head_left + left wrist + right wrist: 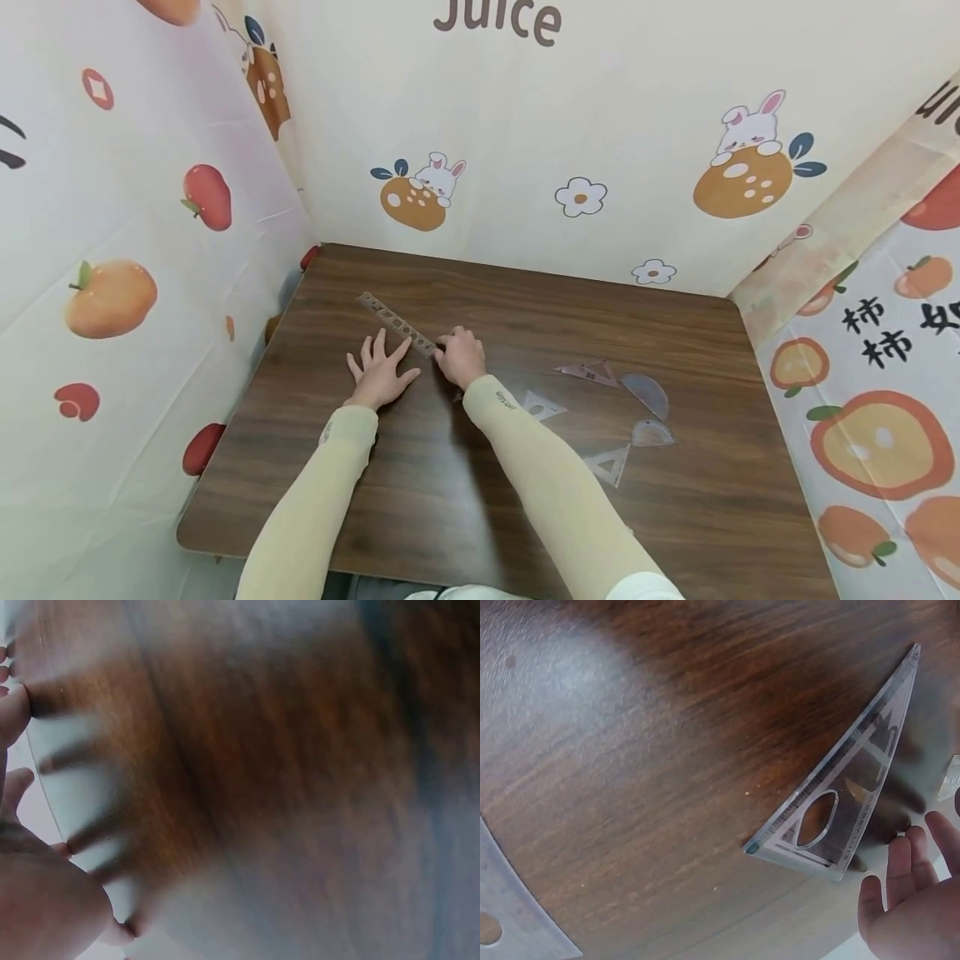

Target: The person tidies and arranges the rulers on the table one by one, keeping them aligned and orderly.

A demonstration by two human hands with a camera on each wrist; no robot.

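Head view: the left hand [378, 381], fingers splayed, touches the ruler [392, 319], whose end the right hand [462, 358] pinches.

Got both arms out front, left hand [381, 379] splayed, right hand [461, 358] curled.
My left forearm [311, 500] angles up and inward, palm down, fingers fanned wide, thumb out to the side. My right forearm [555, 475] slants in from lower right, fingers kinda bent. Hands are near each other, not touching.
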